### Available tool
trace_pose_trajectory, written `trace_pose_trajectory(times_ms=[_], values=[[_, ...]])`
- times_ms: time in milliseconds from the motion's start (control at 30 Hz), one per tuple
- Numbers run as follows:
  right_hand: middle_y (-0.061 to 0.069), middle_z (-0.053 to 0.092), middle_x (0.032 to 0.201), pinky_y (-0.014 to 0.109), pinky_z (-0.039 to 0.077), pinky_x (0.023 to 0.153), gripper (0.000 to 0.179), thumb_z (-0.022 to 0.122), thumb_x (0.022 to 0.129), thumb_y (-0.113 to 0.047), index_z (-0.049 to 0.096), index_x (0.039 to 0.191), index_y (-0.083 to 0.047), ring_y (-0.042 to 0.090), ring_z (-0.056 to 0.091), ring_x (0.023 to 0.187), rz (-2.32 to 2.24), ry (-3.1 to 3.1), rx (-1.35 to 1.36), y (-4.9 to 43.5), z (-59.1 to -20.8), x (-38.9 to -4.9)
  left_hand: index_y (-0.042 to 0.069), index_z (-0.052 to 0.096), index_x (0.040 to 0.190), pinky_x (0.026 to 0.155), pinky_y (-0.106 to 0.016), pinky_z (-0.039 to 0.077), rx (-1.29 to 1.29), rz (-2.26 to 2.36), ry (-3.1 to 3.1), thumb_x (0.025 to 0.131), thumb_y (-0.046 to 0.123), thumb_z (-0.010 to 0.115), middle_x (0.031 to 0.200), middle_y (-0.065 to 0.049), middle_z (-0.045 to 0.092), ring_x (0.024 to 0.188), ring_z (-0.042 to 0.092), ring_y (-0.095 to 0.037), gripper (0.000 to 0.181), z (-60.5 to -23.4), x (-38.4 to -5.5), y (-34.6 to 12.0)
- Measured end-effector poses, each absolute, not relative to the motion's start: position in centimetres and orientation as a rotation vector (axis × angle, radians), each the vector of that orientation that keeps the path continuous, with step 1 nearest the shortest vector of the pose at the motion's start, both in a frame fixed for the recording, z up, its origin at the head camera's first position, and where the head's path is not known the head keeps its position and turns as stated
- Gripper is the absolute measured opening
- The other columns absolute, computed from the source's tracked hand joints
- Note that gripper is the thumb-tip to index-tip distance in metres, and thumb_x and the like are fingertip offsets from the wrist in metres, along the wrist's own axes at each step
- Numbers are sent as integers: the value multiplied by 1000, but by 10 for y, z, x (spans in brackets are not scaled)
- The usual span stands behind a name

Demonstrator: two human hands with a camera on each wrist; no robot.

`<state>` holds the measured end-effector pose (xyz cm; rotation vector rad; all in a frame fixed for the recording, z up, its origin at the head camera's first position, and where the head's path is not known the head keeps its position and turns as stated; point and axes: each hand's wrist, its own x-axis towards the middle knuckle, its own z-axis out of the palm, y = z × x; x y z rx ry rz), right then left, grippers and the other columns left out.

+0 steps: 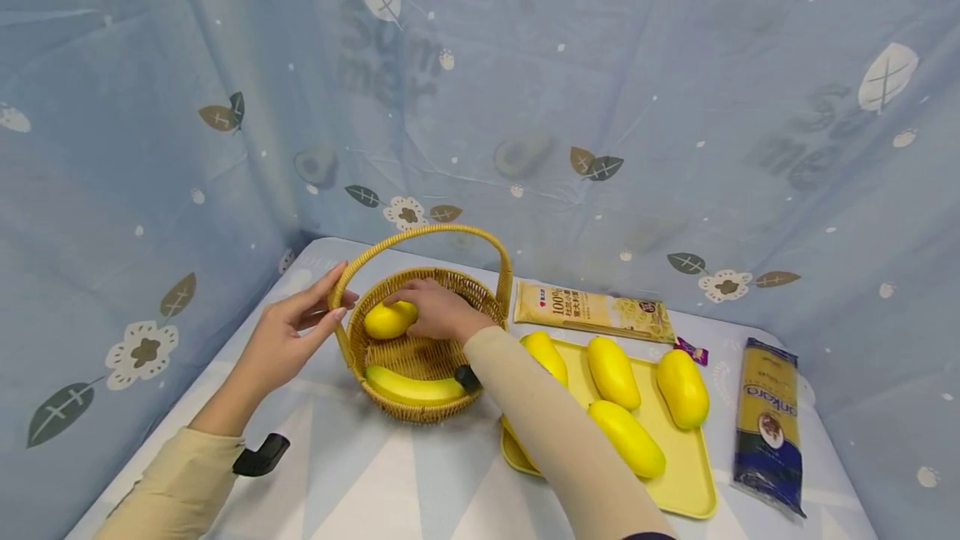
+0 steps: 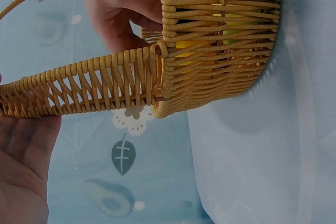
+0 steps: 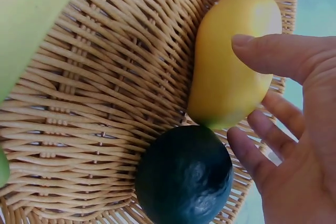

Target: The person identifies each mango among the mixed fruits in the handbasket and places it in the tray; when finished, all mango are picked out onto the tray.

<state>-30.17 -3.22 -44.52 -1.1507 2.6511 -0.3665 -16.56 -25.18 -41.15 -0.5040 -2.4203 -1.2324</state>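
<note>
A wicker basket with a tall arched handle stands left of the middle of the table. My left hand holds the left side of that handle between thumb and fingers. Inside the basket, my right hand grips a yellow mango by the left inner wall. In the right wrist view the thumb presses on top of the mango, with the fingers along its side. Touching its tip is a dark green round fruit, hidden in the head view. A banana lies along the basket's near side.
Right of the basket, a yellow tray carries several mangoes, partly covered by the right sleeve. Behind it lie a pasta packet and a small purple wrapper. A blue-and-gold packet lies farther right. Patterned cloth hangs around the table.
</note>
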Motion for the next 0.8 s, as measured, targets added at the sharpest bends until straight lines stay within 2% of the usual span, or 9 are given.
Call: trace_pose_trajectory(times_ms=[267, 567, 800], values=[[-1, 51, 150, 37, 40, 114, 64, 77, 92, -36, 52, 150, -34, 22, 42, 140, -231, 2595, -1185, -34, -450, -298, 21, 42, 157, 93, -10, 48, -519, -1239, -2405, 96, -3, 66, 115, -9, 73, 108, 62, 3, 69, -413, -166, -252], [-8, 54, 148, 29, 40, 113, 61, 78, 92, -30, 54, 148, -29, 12, 48, 134, -387, 2499, -1223, -33, -452, -300, 20, 43, 157, 93, -11, 48, -562, -1242, -2373, 95, -8, 65, 114, -10, 73, 108, 62, 5, 71, -410, -166, -252], [-1, 51, 149, 33, 41, 112, 64, 78, 91, -34, 52, 149, -31, 16, 48, 134, -381, 2459, -1190, -32, -454, -298, 20, 43, 157, 93, -10, 48, -537, -1235, -2392, 96, -5, 65, 114, -9, 73, 108, 62, 4, 70, -411, -166, -252]])
